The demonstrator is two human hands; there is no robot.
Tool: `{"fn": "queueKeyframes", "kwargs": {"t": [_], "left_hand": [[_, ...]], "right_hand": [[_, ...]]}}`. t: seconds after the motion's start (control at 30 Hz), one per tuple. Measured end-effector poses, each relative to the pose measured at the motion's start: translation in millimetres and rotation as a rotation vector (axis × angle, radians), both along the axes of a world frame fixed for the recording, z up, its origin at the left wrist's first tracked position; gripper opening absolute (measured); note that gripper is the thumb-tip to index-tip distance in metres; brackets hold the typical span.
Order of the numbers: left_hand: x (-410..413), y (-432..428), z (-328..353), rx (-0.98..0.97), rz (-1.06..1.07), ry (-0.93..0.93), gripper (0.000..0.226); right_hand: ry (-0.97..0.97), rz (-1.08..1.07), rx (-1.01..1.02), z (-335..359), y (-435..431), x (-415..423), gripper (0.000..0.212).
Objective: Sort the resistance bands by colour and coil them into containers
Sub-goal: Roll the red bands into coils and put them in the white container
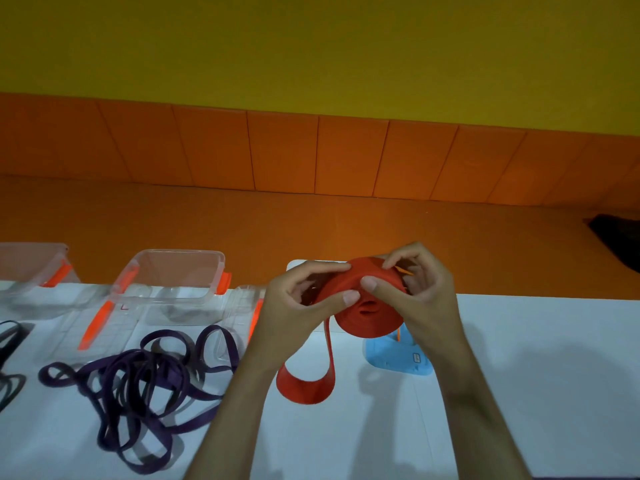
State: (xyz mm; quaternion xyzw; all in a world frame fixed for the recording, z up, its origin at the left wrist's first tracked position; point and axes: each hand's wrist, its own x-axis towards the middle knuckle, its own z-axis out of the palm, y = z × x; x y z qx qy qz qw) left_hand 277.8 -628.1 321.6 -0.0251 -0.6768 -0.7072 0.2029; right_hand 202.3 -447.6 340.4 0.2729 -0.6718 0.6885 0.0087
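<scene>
A yellow wall [311, 46] over orange padding [277, 150] backs the white surface [519, 375]. Clear containers [173, 278] stand at its far edge, purple bands [138, 375] tangled nearby. Both hands, left [294, 306] and right [422, 292], grip a coiled red band [363, 306] above the surface.

Bare table [519, 393] right; purple bands [138, 382] left

A wide red rubber resistance band [363, 306], mostly coiled, is held above the white tabletop's [536, 358] far edge, its loose loop trailing down. Thin purple bands [145, 386] lie tangled leftward, before empty clear plastic containers [173, 278].
</scene>
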Motion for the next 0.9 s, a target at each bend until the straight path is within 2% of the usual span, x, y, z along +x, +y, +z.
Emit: {"fn": "queueKeyframes", "kwargs": {"t": [0.13, 0.33, 0.5, 0.6, 0.8, 0.9], "left_hand": [[-0.7, -9.3, -3.2, 0.002, -0.162, -0.056, 0.054], [-1.6, -12.6, -4.9, -0.037, -0.049, -0.054, 0.061], [-3.4, -5.6, -4.5, 0.008, -0.061, -0.034, 0.045], [-4.8, -11.3, -4.5, -0.052, -0.088, -0.058, 0.045], [-3.2, -16.7, -1.7, -0.041, -0.109, -0.044, 0.039], [-4.7, -14.6, -4.1, -0.009, -0.036, -0.059, 0.039]], "right_hand": [[-0.023, 0.002, -0.007, 0.7, -0.5, 0.3, 0.03], [-0.07, 0.107, 0.085, 9.0, 2.1, -5.4, 0.03], [0.008, 0.03, 0.017, 6.5, 2.6, -4.5, 0.027], [-0.018, -0.049, -0.024, 1.9, 0.5, -2.0, 0.028], [-0.009, 0.019, 0.121, 4.4, 0.9, -5.5, 0.032], [0.017, 0.017, 0.106, 6.6, 1.9, -6.7, 0.032]]}}
